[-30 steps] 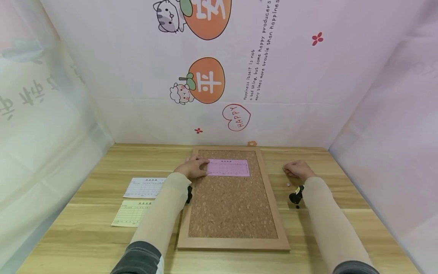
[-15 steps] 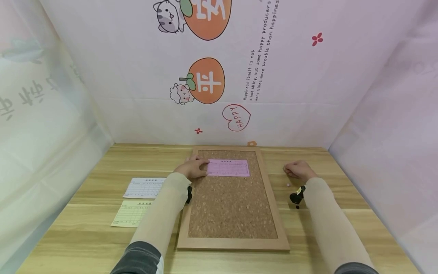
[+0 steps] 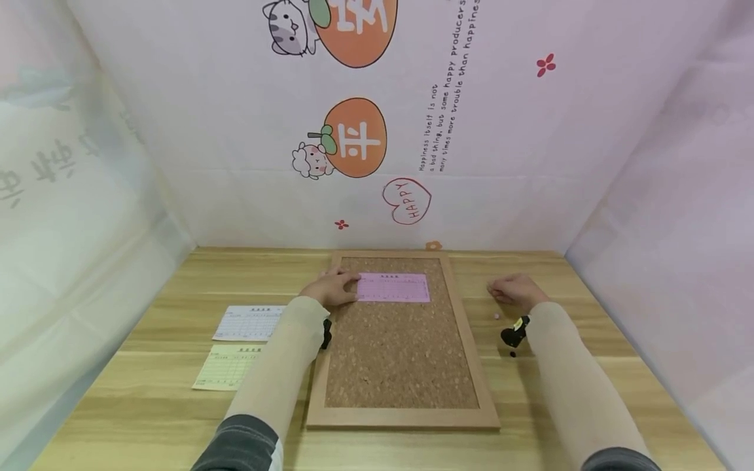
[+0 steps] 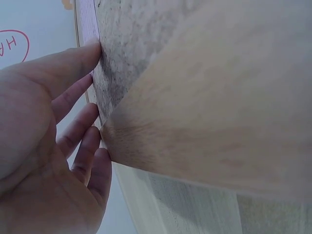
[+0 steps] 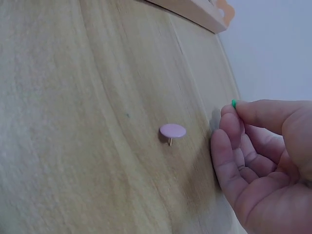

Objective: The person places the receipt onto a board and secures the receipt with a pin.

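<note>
On the cork board (image 3: 400,353) lies a pink printed slip (image 3: 393,288), near the far end. My left hand (image 3: 331,288) touches the slip's left edge with thumb and forefinger. Its other fingers rest along the wooden frame in the left wrist view. Right of the board, my right hand (image 3: 515,291) is low over the table, pinching a green thumbtack (image 5: 234,103) between thumb and forefinger. Only a sliver of that tack shows. A pale pink thumbtack (image 5: 173,130) lies on the table close to this hand, its pin seen below the round head.
A white printed slip (image 3: 247,323) and a yellow printed slip (image 3: 224,367) lie left of the board, partly covered by the left sleeve. A small dark dot (image 3: 513,354) is on the table near the right wrist camera. Printed cloth (image 3: 501,196) hangs behind the table.
The right wrist has shifted very slightly to the right. My left hand, the pink slip and the board have stayed in place.
</note>
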A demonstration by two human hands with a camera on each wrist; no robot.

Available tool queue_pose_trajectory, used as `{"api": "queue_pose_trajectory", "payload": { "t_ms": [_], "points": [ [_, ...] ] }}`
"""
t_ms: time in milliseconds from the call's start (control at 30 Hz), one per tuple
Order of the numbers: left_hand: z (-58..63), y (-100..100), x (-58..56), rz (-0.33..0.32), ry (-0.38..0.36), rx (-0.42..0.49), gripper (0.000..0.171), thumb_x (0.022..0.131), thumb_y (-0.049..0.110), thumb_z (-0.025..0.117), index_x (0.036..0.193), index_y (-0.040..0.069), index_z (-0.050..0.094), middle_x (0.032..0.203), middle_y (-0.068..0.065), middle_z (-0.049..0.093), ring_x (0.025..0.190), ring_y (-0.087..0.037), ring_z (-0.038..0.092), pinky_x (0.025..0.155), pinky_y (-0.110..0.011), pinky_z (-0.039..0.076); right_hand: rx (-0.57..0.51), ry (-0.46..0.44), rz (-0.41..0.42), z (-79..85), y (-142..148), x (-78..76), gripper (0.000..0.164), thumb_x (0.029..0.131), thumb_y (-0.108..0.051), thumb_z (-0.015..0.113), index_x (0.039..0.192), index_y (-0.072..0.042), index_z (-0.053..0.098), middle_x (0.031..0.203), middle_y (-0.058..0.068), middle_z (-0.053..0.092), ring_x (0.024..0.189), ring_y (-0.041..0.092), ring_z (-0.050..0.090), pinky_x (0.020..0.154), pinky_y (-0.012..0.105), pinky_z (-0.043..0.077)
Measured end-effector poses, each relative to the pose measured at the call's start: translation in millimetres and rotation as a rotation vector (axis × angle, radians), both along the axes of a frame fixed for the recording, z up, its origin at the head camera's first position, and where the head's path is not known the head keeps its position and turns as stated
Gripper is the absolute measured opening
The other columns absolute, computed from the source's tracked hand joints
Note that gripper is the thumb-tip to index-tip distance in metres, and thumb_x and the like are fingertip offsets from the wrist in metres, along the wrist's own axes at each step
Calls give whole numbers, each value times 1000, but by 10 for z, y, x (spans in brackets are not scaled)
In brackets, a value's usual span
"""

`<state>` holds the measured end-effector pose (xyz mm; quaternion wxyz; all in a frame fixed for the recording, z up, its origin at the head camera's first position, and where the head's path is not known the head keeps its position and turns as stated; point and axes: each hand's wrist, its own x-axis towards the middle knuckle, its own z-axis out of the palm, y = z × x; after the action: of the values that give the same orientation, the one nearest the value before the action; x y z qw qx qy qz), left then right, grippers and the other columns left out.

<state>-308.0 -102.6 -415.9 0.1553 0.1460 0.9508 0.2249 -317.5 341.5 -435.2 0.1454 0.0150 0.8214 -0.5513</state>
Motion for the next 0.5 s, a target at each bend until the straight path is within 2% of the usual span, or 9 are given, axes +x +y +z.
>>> {"api": "queue_pose_trajectory", "payload": {
  "t_ms": [167, 300, 400, 500],
  "points": [
    [-6, 5, -11, -8, -5, -2, 58, 100, 29, 63, 153, 19, 43, 156, -12, 30, 140, -35, 28, 110, -56, 28, -6, 3, -11, -9, -65, 4, 43, 104, -9, 49, 132, 25, 45, 100, 5, 68, 87, 4, 63, 85, 24, 53],
    [12, 3, -3, 1, -1, 5, 57, 100, 28, 63, 153, 19, 44, 156, -12, 31, 138, -35, 29, 110, -55, 28, -8, 36, -7, -36, -169, -42, 37, 104, -11, 49, 120, 21, 54, 90, 3, 64, 82, 6, 60, 78, 23, 53],
    [30, 0, 9, -4, 7, 7, 57, 100, 28, 63, 153, 18, 44, 154, -12, 32, 137, -35, 30, 109, -55, 29, 16, 52, 6, -29, -260, -76, 30, 105, -14, 49, 105, 14, 58, 81, 4, 57, 75, 12, 55, 72, 26, 51],
    [30, -4, 11, -9, 9, 11, 57, 100, 28, 64, 153, 17, 45, 153, -13, 33, 136, -35, 31, 108, -55, 30, 71, 87, 27, -3, -352, -106, 32, 104, -16, 50, 107, 15, 59, 83, 7, 59, 77, 15, 55, 74, 29, 51]
  ]
}}
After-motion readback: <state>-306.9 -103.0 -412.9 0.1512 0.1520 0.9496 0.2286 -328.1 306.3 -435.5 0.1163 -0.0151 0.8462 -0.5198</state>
